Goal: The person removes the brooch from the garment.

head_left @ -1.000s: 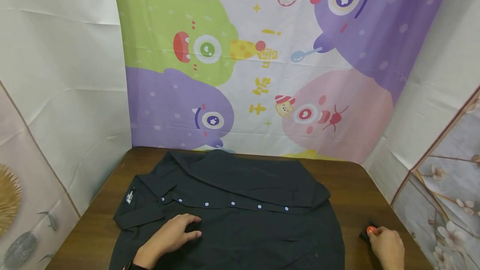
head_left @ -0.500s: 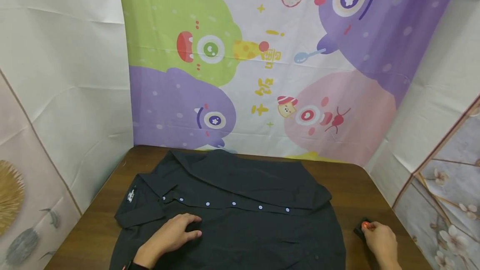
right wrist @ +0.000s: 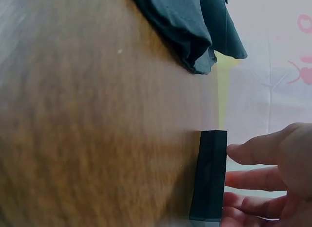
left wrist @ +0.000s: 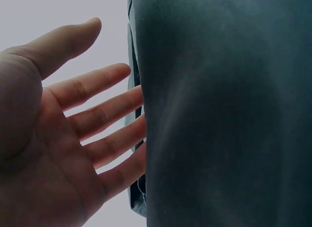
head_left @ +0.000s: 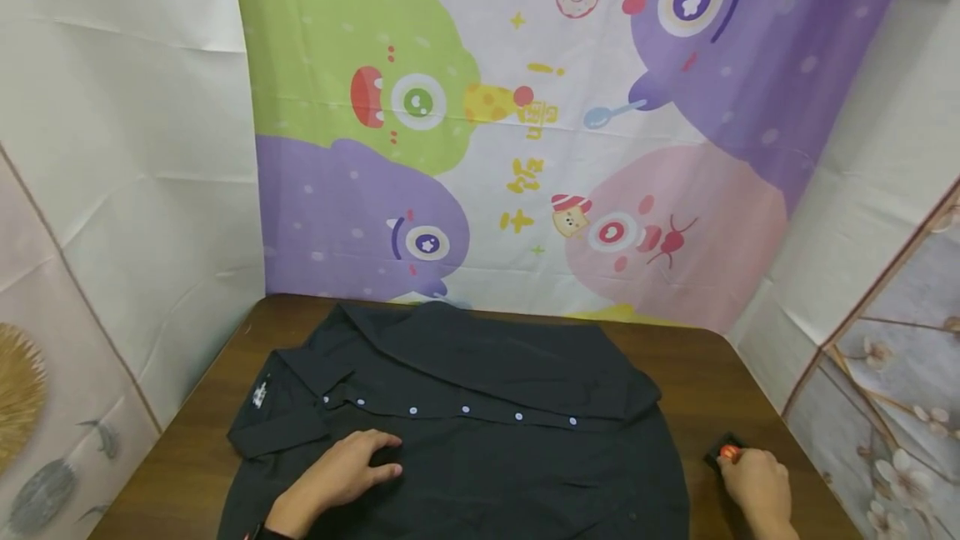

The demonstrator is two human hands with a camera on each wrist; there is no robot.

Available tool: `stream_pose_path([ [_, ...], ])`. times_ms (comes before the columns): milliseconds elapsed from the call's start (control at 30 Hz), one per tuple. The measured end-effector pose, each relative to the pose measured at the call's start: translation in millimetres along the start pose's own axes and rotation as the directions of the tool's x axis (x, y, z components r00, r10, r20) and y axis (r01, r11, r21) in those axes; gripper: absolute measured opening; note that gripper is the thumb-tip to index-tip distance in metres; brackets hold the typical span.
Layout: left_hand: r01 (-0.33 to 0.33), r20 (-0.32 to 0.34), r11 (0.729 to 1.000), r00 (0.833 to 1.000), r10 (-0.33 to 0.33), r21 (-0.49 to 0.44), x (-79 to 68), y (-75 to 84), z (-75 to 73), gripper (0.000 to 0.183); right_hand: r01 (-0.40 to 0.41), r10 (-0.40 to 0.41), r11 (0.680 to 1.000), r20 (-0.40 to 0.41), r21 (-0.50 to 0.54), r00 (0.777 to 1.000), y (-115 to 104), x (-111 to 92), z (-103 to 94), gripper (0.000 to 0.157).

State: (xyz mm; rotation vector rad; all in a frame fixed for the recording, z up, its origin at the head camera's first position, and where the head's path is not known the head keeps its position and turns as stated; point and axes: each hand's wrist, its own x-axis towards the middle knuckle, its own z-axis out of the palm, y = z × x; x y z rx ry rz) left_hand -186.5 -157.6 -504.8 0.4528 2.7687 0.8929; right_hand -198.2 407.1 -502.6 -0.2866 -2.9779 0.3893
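A black button-front shirt [head_left: 465, 465] lies spread and partly folded over. My left hand [head_left: 347, 467] rests on it, fingers loosely spread. In the left wrist view this hand [left wrist: 63, 119] shows its palm, and its fingertips reach behind dark cloth [left wrist: 214, 114]. Off the shirt's right side, my right hand [head_left: 757, 486] holds a small black box by its top; a round red-orange piece [head_left: 729, 452] shows there beside the fingertips. In the right wrist view the black box [right wrist: 209, 175] stands on the wood, with thumb and fingertips at its upper edge.
The brown wooden table [head_left: 693, 365] has rounded far corners. Behind it hangs a cartoon-printed cloth [head_left: 517, 273]. Pale side walls [head_left: 172, 215] close in at left and right. A row of white buttons [head_left: 466, 409] crosses the shirt.
My right hand has shifted slightly left, toward the shirt, and the black box has moved and turned with it. The left hand and the shirt have stayed in place.
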Motion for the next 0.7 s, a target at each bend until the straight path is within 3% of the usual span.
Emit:
stream_pose_path([
  [467, -0.002, 0.005, 1.000, 1.000, 0.002, -0.017, -1.2, -2.5, -1.1, 0.039, 0.052, -0.049, 0.999, -0.119, 0.017, 0.992, -0.5, -5.7, 6.5, 0.031],
  [700, 0.012, -0.003, 1.000, 1.000, -0.012, -0.011, -1.5, -3.9, -0.7, 0.039, 0.018, -0.011, 0.998, -0.119, 0.063, 0.993, -1.8, -6.6, 9.7, 0.027],
])
